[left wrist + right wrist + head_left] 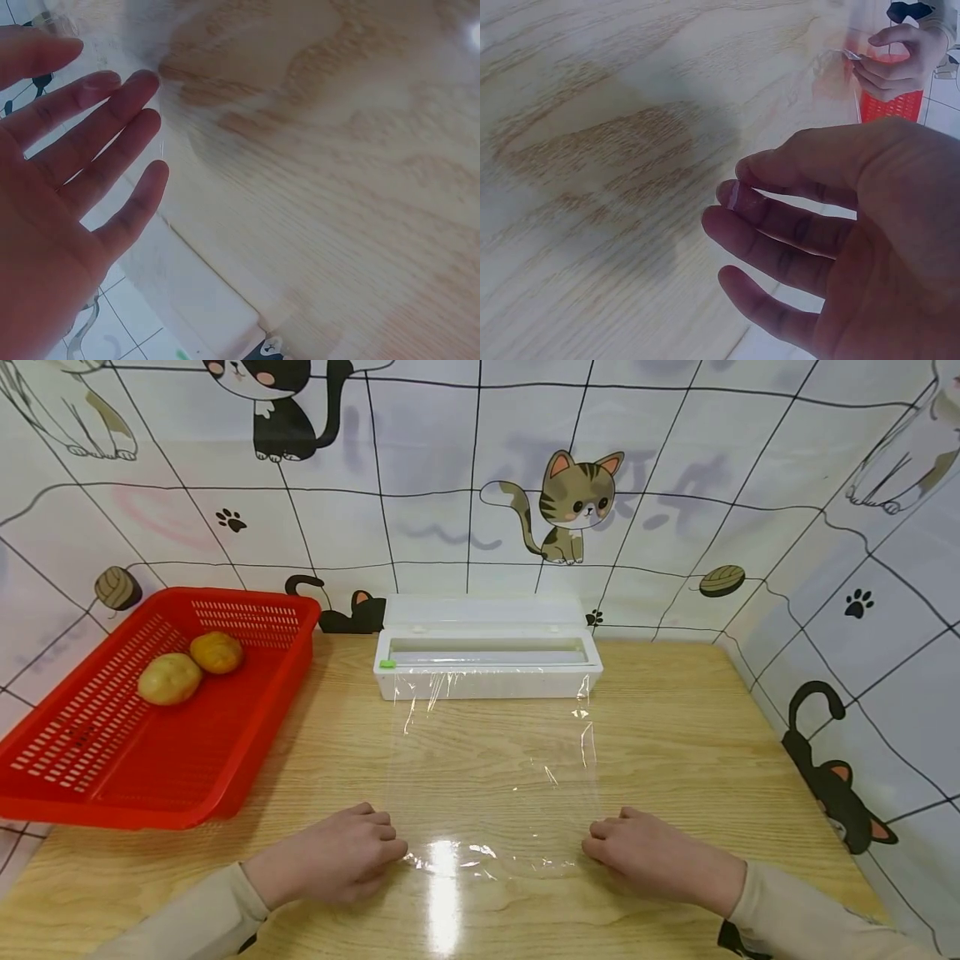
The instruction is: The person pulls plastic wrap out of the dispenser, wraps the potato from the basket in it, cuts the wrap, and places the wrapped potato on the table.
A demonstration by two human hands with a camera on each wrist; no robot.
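Observation:
A clear sheet of plastic wrap [491, 777] stretches from the white wrap dispenser [487, 685] toward the person over the wooden table. At its near left corner the left hand [333, 853] pinches the film; in the right wrist view that left hand [892, 64] has thumb and forefinger at the corner. The right hand [652, 860] pinches the near right corner between thumb and forefinger, its other fingers [769, 247] loosely bent. The dispenser's lid [483, 610] stands raised, with a small green piece [387, 664] on its left front edge.
To the left, a red plastic basket [292, 681] holds two potato-like yellow-brown items, a paler one [170, 679] and a darker one [217, 652]. A cat-patterned white sheet [427, 527] covers the back and sides around the wooden table [675, 735].

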